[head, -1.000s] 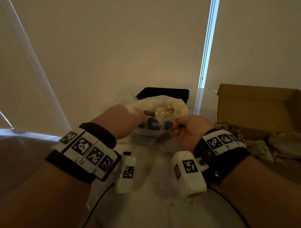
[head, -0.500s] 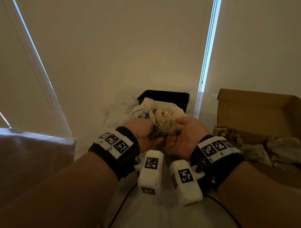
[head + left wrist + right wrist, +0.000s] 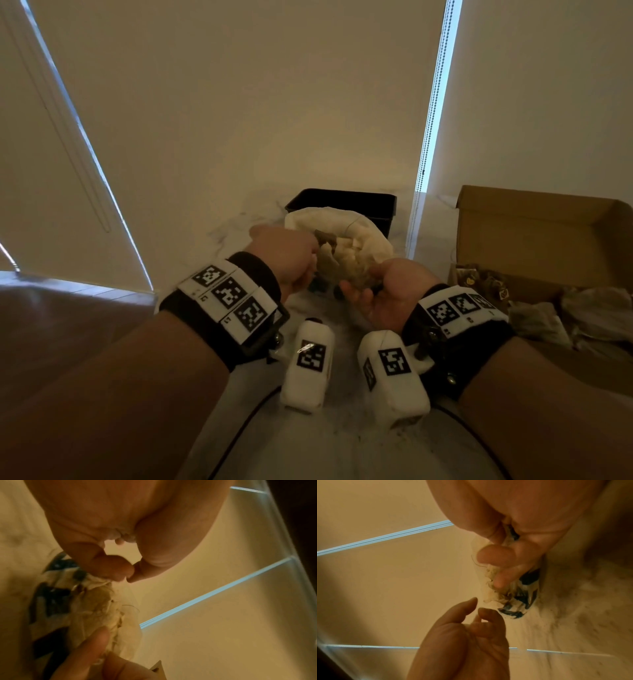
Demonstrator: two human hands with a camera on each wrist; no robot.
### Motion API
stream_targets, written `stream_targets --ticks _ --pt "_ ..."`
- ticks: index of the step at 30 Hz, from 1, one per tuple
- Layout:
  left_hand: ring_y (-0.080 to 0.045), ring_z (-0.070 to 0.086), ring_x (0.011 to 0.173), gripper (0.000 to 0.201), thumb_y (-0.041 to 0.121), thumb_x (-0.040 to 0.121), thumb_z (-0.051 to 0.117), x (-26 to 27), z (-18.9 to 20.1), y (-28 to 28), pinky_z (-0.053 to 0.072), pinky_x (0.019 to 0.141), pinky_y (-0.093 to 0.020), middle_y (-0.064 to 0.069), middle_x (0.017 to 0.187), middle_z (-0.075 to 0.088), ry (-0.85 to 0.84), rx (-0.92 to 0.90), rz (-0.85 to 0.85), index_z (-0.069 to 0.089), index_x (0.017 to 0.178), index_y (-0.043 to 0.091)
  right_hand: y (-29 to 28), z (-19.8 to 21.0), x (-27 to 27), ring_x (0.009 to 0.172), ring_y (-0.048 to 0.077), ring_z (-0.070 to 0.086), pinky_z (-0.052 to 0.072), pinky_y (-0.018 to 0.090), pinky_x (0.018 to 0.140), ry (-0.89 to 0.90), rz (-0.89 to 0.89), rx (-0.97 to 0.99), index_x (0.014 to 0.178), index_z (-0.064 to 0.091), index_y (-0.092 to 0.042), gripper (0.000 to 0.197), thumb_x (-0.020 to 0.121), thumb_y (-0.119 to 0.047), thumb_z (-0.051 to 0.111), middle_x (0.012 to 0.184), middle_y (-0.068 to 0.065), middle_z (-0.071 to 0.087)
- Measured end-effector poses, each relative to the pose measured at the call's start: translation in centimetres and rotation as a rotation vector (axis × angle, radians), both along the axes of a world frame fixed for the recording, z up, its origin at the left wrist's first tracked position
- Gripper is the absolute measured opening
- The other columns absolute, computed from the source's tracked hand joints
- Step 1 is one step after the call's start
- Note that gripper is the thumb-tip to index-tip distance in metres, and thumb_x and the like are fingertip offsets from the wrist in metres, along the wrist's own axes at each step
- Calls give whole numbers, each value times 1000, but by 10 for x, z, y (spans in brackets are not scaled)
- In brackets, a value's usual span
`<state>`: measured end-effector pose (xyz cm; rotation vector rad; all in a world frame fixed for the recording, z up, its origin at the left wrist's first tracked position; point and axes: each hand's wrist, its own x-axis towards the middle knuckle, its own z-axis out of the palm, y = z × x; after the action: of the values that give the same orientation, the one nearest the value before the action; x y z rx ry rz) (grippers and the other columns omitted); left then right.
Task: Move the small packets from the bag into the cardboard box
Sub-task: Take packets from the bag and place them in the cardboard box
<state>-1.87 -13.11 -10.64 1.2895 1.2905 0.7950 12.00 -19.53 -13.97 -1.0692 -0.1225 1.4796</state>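
Observation:
The white plastic bag point(image 3: 363, 229) with blue print stands on the marbled table, its mouth showing pale and brown small packets point(image 3: 337, 251). My left hand point(image 3: 308, 265) pinches the bag's thin edge between thumb and finger, plain in the left wrist view point(image 3: 127, 578). My right hand point(image 3: 363, 291), palm turned up, has its fingers curled round the bunched lower part of the bag point(image 3: 513, 595). The cardboard box point(image 3: 534, 233) lies open at the right with several dark packets point(image 3: 479, 281) inside.
A black tray point(image 3: 342, 202) sits right behind the bag. Crumpled clear wrappers point(image 3: 599, 315) lie in front of the box. A bead chain point(image 3: 430, 137) hangs by the blind. Crumbs dot the table point(image 3: 325, 445). A dark brown surface point(image 3: 68, 325) lies left.
Both hands first held the standing bag's rim, then bunched it together toward me. Now my left hand has lifted up and away with the edge, and my right palm has turned upward.

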Motion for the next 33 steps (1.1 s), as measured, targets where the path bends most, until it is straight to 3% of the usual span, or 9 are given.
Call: stream_targets --ticks 6,9,14,17,20,23,26,30,33 --pt "-24 71 77 13 15 94 61 19 9 -3 63 66 -33 -12 93 70 314 125 -279 64 102 5 -4 3 -5 68 26 56 45 19 35 26 -4 28 119 46 0 30 104 -23 36 92 19 56" --pt "-30 74 91 26 28 89 68 25 9 1 62 81 -46 -15 101 74 497 110 -337 71 108 11 -9 7 -4 62 19 50 36 18 48 -20 31 -45 100 47 1 23 100 -20 37 86 16 54" --pt "-26 68 106 32 28 93 69 41 16 5 56 96 -41 -14 117 69 665 180 -388 67 120 10 -12 9 -6 58 16 43 26 19 53 -67 30 -54 94 50 -4 16 95 -13 37 76 9 48" --pt "-9 72 95 29 22 98 62 46 21 11 55 82 -20 -16 108 67 792 304 -470 63 122 5 -13 10 -5 60 17 44 26 19 53 -59 21 -72 93 48 -3 14 96 -13 39 80 10 49" --pt "-22 64 116 38 32 96 63 48 22 20 49 86 -28 -11 125 66 1017 412 -470 65 124 5 -13 11 -5 60 17 45 27 19 55 -60 24 -74 93 47 -2 15 97 -14 38 84 13 52" --pt "-24 58 115 43 37 102 53 50 26 23 46 96 -32 -10 135 60 1176 341 -529 60 132 9 -13 10 -5 61 17 45 27 19 56 -50 12 -73 88 45 -2 18 98 -15 38 84 13 51" --pt "-25 63 96 39 33 102 55 49 27 31 53 90 -33 -13 123 66 1117 275 -554 62 128 5 -13 9 -5 61 16 43 26 20 54 -29 0 -66 85 46 -3 22 100 -17 38 75 9 46" --pt "-15 54 62 35 24 101 57 44 29 29 47 41 -20 -6 81 57 923 190 -502 58 126 -1 -14 9 -5 62 15 42 28 20 55 -12 -4 -68 97 49 -5 17 100 -19 39 74 7 43" --pt "-18 56 67 40 26 103 53 43 30 24 51 56 -25 -11 96 63 947 194 -540 56 131 -2 -13 9 -5 63 16 43 29 20 55 -37 5 -82 105 46 -1 19 99 -18 40 79 9 45"
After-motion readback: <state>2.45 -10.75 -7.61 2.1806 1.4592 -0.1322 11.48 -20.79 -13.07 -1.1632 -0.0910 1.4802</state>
